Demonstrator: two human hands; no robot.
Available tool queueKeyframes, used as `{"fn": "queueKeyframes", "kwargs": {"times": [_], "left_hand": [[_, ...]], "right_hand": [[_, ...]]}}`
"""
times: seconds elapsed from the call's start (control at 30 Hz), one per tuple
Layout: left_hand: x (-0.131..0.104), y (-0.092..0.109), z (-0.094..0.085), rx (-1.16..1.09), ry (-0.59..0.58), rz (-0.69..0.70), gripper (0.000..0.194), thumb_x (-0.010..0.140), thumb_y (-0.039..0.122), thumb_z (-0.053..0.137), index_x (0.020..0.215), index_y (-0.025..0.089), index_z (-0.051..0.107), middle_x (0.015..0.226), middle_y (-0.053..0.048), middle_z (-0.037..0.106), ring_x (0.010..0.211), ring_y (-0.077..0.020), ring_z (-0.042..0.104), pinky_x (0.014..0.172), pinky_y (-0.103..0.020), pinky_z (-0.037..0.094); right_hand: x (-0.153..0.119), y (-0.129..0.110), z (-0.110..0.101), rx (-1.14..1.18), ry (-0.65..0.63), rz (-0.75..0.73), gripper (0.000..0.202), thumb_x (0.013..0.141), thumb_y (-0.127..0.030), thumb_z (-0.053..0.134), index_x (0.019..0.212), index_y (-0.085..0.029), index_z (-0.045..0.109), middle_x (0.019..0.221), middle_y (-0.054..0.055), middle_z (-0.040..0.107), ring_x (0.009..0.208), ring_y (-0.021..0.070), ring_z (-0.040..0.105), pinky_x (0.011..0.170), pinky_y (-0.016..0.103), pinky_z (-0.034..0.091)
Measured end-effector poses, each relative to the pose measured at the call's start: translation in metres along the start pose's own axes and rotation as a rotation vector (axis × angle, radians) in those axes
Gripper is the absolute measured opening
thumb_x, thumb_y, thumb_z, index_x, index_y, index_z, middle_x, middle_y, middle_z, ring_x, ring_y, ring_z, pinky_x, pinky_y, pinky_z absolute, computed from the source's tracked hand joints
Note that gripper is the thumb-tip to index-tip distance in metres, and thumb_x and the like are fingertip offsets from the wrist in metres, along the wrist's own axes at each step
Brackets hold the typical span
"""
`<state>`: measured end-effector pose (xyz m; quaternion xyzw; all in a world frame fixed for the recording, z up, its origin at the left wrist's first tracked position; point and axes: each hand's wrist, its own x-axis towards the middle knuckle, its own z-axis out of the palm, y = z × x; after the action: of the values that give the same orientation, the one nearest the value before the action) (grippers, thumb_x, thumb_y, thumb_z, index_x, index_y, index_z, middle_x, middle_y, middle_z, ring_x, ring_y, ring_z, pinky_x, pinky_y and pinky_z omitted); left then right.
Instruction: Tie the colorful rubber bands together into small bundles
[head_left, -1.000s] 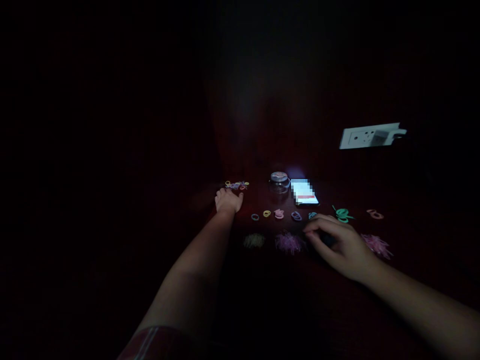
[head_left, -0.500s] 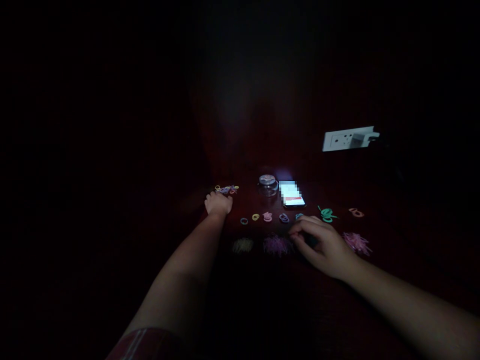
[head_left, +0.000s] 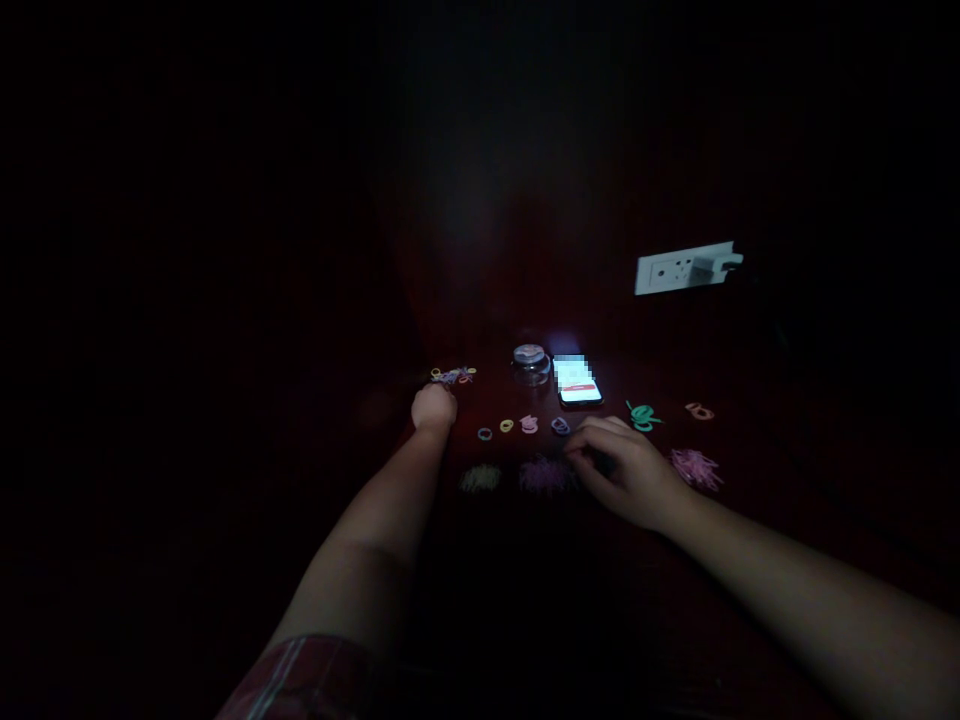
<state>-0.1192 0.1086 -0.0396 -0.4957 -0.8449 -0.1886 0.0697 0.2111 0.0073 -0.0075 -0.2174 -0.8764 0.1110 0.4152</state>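
My left hand (head_left: 433, 406) reaches to the near edge of a mixed pile of colored rubber bands (head_left: 453, 376), its fingers curled in and mostly hidden from me. My right hand (head_left: 628, 472) rests with thumb and forefinger pressed together, just right of a purple pile of small bands (head_left: 547, 475); anything in the pinch is too small to make out. In a row beyond lie a bluish band group (head_left: 484, 434), yellow bands (head_left: 507, 426), pink bands (head_left: 529, 424), violet bands (head_left: 560, 426), green bands (head_left: 643, 416) and orange bands (head_left: 700, 411).
A clear lidded jar (head_left: 532, 367) stands at the back beside a lit phone (head_left: 578, 382). Nearer lie a pale yellowish band pile (head_left: 480, 478) and a pink band pile (head_left: 696, 469). A wall socket (head_left: 686, 269) holds a plug. Surroundings are very dark.
My left hand's fingers have curled in at the mixed pile. The right hand keeps its pinch and now covers the light blue bands. The whole view has shifted slightly.
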Motion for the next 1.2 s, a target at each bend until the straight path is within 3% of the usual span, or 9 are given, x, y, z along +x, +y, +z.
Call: {"fn": "queueKeyframes", "kwargs": {"times": [0.27, 0.4, 0.5, 0.57, 0.73, 0.83, 0.97, 1.2], "left_hand": [[0.0, -0.001, -0.007, -0.175, 0.03, -0.012, 0.022, 0.088, 0.022, 0.053, 0.108, 0.018, 0.062, 0.102, -0.017, 0.072, 0.099, -0.0307, 0.069, 0.086, -0.04, 0.052], [-0.012, 0.003, -0.013, -0.326, 0.064, 0.113, 0.014, 0.092, 0.02, 0.05, 0.102, 0.02, 0.059, 0.109, -0.013, 0.07, 0.105, -0.0263, 0.067, 0.094, -0.039, 0.049], [-0.034, 0.009, -0.018, -0.473, 0.065, 0.256, 0.008, 0.092, 0.019, 0.052, 0.098, 0.021, 0.056, 0.114, -0.008, 0.069, 0.107, -0.0197, 0.066, 0.097, -0.032, 0.048], [-0.052, 0.015, -0.023, -0.574, 0.045, 0.341, 0.005, 0.092, 0.021, 0.054, 0.097, 0.021, 0.054, 0.108, -0.007, 0.07, 0.099, -0.0163, 0.068, 0.092, -0.029, 0.052], [-0.104, 0.041, -0.044, -0.818, 0.017, 0.503, 0.018, 0.09, 0.023, 0.059, 0.101, 0.02, 0.044, 0.097, -0.006, 0.072, 0.086, -0.0132, 0.072, 0.077, -0.025, 0.057], [-0.132, 0.051, -0.057, -1.11, -0.016, 0.657, 0.025, 0.083, 0.023, 0.068, 0.095, 0.02, 0.046, 0.09, -0.004, 0.072, 0.078, -0.0133, 0.072, 0.068, -0.024, 0.058], [-0.152, 0.052, -0.069, -1.07, 0.039, 0.819, 0.025, 0.081, 0.023, 0.073, 0.093, 0.021, 0.052, 0.089, -0.003, 0.071, 0.078, -0.0134, 0.071, 0.068, -0.025, 0.058], [-0.154, 0.054, -0.072, -0.904, 0.077, 1.008, 0.019, 0.084, 0.023, 0.071, 0.091, 0.022, 0.053, 0.088, -0.001, 0.07, 0.086, -0.0144, 0.069, 0.074, -0.028, 0.057]], "right_hand": [[0.0, 0.0, 0.001, -0.021, 0.0, -0.008, 0.009, 0.088, -0.015, 0.053, 0.083, -0.019, 0.061, 0.075, 0.003, 0.061, 0.071, 0.017, 0.055, 0.07, 0.033, 0.041], [0.0, 0.001, 0.001, -0.036, 0.0, -0.008, 0.01, 0.088, -0.015, 0.053, 0.083, -0.019, 0.061, 0.076, 0.003, 0.062, 0.072, 0.0169, 0.055, 0.07, 0.033, 0.041], [0.001, 0.003, 0.002, -0.047, 0.006, -0.019, 0.011, 0.087, -0.015, 0.053, 0.083, -0.019, 0.062, 0.075, 0.003, 0.062, 0.071, 0.0163, 0.055, 0.07, 0.033, 0.042], [0.001, 0.005, 0.003, -0.055, 0.016, -0.022, 0.01, 0.087, -0.015, 0.054, 0.083, -0.019, 0.062, 0.075, 0.003, 0.063, 0.07, 0.0159, 0.055, 0.07, 0.033, 0.042], [0.001, 0.004, 0.005, -0.07, 0.017, 0.003, 0.008, 0.085, -0.013, 0.056, 0.085, -0.019, 0.061, 0.075, 0.001, 0.062, 0.069, 0.0159, 0.056, 0.07, 0.032, 0.042], [0.0, 0.001, 0.004, -0.071, 0.018, 0.015, 0.01, 0.085, -0.012, 0.057, 0.09, -0.02, 0.06, 0.077, 0.001, 0.063, 0.07, 0.0162, 0.057, 0.071, 0.032, 0.043], [0.0, 0.001, 0.004, -0.051, 0.03, 0.046, 0.015, 0.085, -0.014, 0.058, 0.099, -0.02, 0.06, 0.08, 0.002, 0.065, 0.069, 0.0159, 0.058, 0.071, 0.032, 0.043], [0.001, 0.001, 0.004, -0.021, 0.025, 0.013, 0.009, 0.089, -0.018, 0.056, 0.095, -0.02, 0.062, 0.079, 0.002, 0.066, 0.071, 0.0161, 0.058, 0.07, 0.032, 0.043]]}}
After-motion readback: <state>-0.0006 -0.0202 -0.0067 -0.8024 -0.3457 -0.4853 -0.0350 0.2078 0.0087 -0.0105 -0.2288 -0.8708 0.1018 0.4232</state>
